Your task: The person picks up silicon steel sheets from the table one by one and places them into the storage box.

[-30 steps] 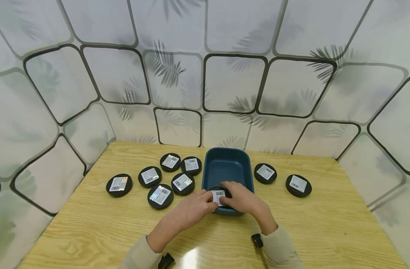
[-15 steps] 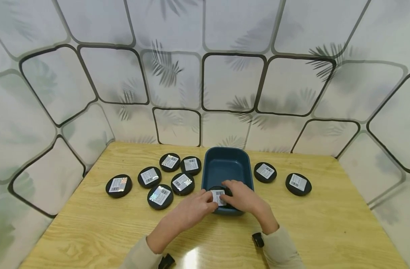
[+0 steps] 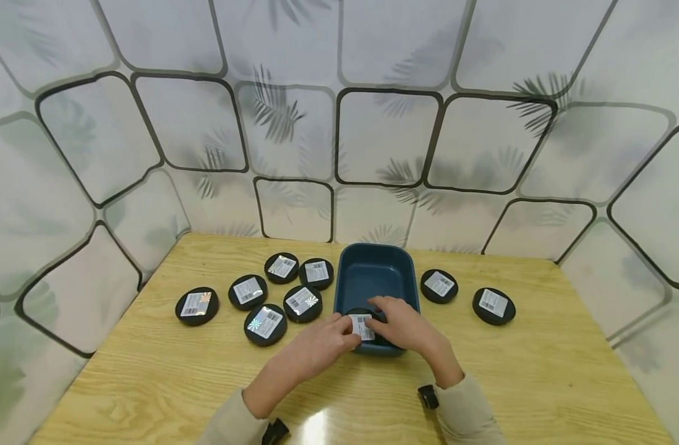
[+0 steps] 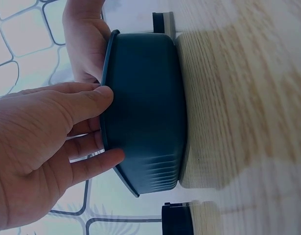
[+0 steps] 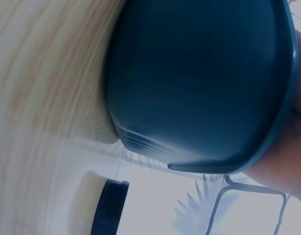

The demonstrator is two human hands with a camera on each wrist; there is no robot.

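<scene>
Round black disc (image 3: 363, 320), label (image 3: 363, 329) up, in the near end of the blue tray (image 3: 375, 281).
I see the right hand (image 3: 402, 325) pinching it; left hand (image 3: 321, 345) has fingers slightly apart, grip unclear.

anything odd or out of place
Nothing stands out: the bin sits upright, the loose black discs lie flat, labels up, and no spill shows. One disc at the bin's near end is partly hidden.

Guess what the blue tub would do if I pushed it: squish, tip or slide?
It would probably slide rather than tip: the blue tub sits on a broad, flat base. It seems stiff, showing no bend where the left hand touches its edge. Its smooth, shiny surface might feel slippery.
</scene>
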